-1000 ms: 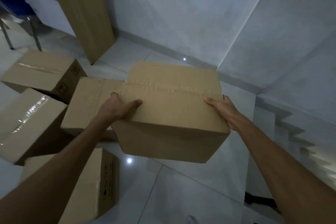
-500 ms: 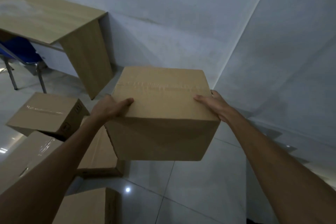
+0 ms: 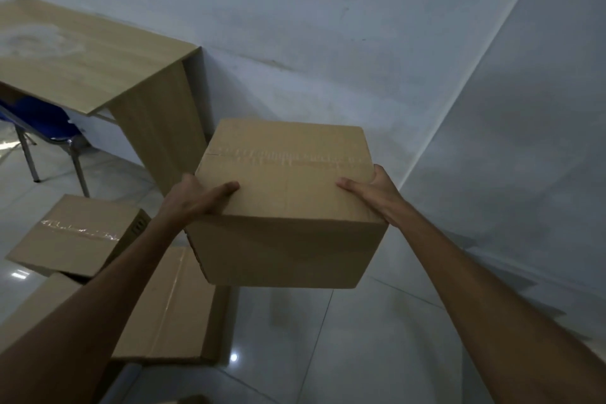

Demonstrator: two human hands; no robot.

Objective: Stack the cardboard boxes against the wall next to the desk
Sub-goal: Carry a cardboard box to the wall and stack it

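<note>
i've got the cardboard box (image 3: 285, 203) up off the floor (image 3: 344, 348), carried between both hands. my left hand (image 3: 193, 198) grips its left edge, thumb flat on top; right hand (image 3: 370, 190) clamps the right edge the same way. box hangs near the wall (image 3: 328, 43), just right of the desk (image 3: 98, 75). 2 more boxes (image 3: 78, 233) lie on the floor below-left, blue chair (image 3: 42, 121) under the desk.

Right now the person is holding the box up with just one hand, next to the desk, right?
Not quite. The head view shows both hands holding the box: the left hand grips its left side and the right hand its right side. It is indeed held up next to the desk.
</note>
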